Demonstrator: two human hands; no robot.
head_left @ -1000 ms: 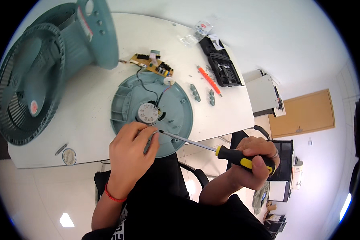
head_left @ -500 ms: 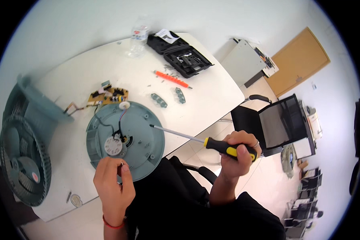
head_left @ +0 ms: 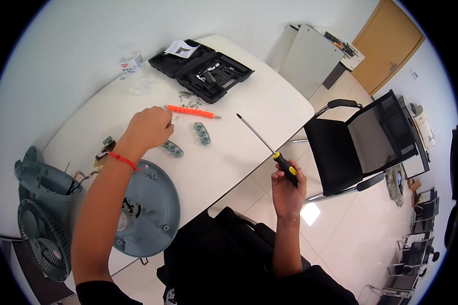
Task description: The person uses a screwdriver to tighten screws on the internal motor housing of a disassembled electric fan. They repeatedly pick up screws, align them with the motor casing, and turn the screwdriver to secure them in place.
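Observation:
My right hand [head_left: 288, 190] grips a screwdriver [head_left: 288, 170] by its black and yellow handle, the long shaft tilted up to the left over the table's edge. Stretched out over the table, my left hand [head_left: 148, 127] has its fingers curled downward; whatever is in them is hidden. It is beside an orange flexible shaft [head_left: 191, 111] and a small green-grey curved piece [head_left: 173, 148]. A similar curved piece [head_left: 201, 133] lies further right. Under my left forearm sits a round grey-green base [head_left: 155, 208] with a motor-like part, partly covered by the arm. A circuit board [head_left: 103, 155] shows behind the forearm.
An opened black tool case [head_left: 213, 76] with a paper [head_left: 182, 49] on its lid lies at the back. Small screws [head_left: 190, 98] are scattered before it. A clear bottle [head_left: 135, 73] stands left. Grey-green fan housing [head_left: 46, 229] is at far left, a black chair [head_left: 336, 152] at right.
My left hand has moved from the round base up and away toward the orange shaft. The screwdriver now points more upward, my right hand lower. The whole view has shifted to the right.

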